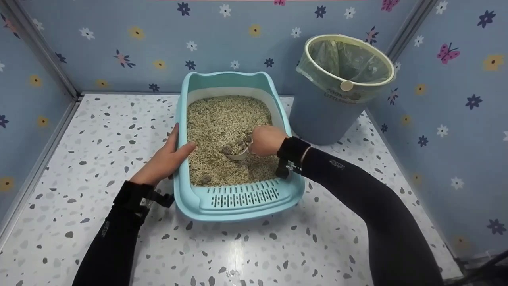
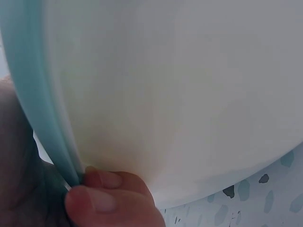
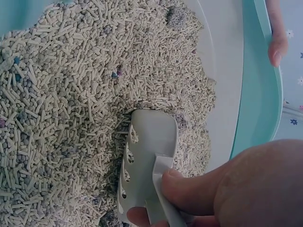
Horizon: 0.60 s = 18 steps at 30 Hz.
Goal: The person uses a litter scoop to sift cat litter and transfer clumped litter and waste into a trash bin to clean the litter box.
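A turquoise litter box [image 1: 240,212] filled with pale pellet litter [image 1: 230,115] stands on the floor. My left hand [image 1: 164,161] grips its left rim, thumb over the inner side; the left wrist view shows the fingertips [image 2: 113,198] under the rim's edge against the white outer wall. With my right hand [image 1: 268,140] I hold a slotted scoop [image 1: 238,156] by its handle, the blade in the litter and greyish clumps [image 1: 227,150] at it. In the right wrist view the scoop [image 3: 147,137] lies low in the pellets, pinched between thumb and fingers. Another clump [image 1: 205,179] lies near the front left.
A blue-grey bin [image 1: 323,115] lined with a translucent bag stands to the right, behind my right forearm. Flowered wall panels [image 1: 222,43] close off the back and both sides. The box's slotted front ledge [image 1: 242,194] faces me. The floor [image 1: 190,254] is speckled white.
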Each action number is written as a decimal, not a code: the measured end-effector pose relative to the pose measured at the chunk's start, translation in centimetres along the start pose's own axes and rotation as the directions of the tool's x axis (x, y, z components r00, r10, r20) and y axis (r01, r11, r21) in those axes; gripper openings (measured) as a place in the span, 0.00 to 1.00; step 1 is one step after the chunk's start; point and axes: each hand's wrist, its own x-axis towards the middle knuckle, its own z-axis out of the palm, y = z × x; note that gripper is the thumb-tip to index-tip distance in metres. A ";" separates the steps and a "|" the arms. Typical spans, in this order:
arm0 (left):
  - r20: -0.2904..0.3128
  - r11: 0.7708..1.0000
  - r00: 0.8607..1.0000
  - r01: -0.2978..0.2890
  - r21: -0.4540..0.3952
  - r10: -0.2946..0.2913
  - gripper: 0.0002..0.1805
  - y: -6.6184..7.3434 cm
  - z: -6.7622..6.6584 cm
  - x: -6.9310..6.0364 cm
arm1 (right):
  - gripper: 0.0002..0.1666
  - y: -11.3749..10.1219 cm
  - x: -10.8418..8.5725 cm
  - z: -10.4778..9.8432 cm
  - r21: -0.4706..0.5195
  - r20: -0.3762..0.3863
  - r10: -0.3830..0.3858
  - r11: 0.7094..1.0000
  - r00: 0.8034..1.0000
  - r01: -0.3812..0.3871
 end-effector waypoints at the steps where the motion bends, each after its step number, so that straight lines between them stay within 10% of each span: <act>1: 0.001 1.000 1.000 -0.002 0.001 0.002 0.53 0.0 0.0 0.0 | 0.28 0.0 0.0 0.0 -0.006 0.007 -0.007 1.000 1.000 0.007; 18: -0.004 1.000 1.000 0.007 0.012 -0.007 0.53 0.1 0.0 0.0 | 0.31 0.0 0.9 1.7 0.204 -0.001 0.076 0.976 0.997 -0.074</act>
